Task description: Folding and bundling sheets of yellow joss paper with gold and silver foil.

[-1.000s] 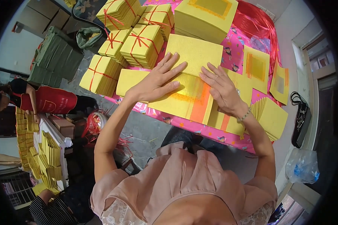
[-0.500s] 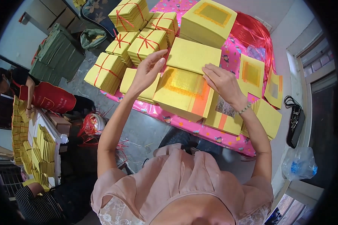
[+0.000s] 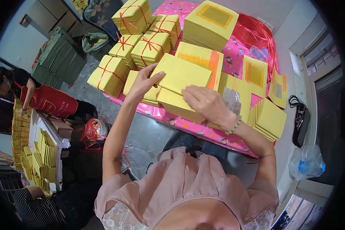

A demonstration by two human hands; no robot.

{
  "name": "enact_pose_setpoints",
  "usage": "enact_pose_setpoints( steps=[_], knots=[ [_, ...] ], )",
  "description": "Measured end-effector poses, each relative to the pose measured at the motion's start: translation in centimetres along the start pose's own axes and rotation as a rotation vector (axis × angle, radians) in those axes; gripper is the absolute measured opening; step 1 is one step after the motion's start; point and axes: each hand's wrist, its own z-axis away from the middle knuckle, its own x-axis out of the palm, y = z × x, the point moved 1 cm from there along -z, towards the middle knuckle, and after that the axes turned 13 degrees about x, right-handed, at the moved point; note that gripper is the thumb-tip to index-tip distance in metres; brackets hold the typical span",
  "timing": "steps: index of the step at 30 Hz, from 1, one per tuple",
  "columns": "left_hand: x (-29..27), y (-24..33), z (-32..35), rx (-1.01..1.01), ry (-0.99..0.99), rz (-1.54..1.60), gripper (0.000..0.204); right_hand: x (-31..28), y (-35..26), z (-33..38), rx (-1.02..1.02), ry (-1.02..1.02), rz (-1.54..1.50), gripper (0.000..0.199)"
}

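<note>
A folded yellow paper lies over a thick stack of yellow paper. My left hand pinches its left corner, with the thumb on top. Along the near edge, my right hand rests palm down on the fold, its fingers extended. Behind the folded piece shows a yellow sheet with an orange band. To the right of my right hand are a sheet with a clear plastic piece on it and a fanned pile of folded yellow papers.
Bundles tied with red string stand at the far left of the pink tablecloth. Behind is a tall yellow stack beside red ribbon. A person in a red apron works at a side table, left.
The folded paper has come nearer and to the left, uncovering the orange-banded sheet behind it. My right hand moved left along the near edge; my left hand now grips the corner.
</note>
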Motion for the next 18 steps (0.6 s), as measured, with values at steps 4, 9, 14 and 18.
enact_pose_setpoints(
  steps=[4, 9, 14, 18],
  knots=[
    [-2.8, -1.0, 1.5, -0.052, 0.056, 0.302, 0.046, -1.2, -1.0, -0.4, 0.048, -0.005, -0.148, 0.022],
    [-8.6, -1.3, 4.1, -0.067, 0.22, 0.395, 0.048, -1.5, 0.8, 0.9, 0.331, -0.004, -0.24, 0.026],
    [-12.7, -5.2, 6.0, -0.058, 0.312, 0.363, 0.048, -0.6, 2.2, 2.5, 0.447, -0.039, -0.326, 0.025],
    [-13.4, -9.1, 6.3, -0.129, 0.282, 0.298, 0.046, -0.4, 2.0, 2.3, 0.461, -0.037, -0.344, 0.024]
  ],
)
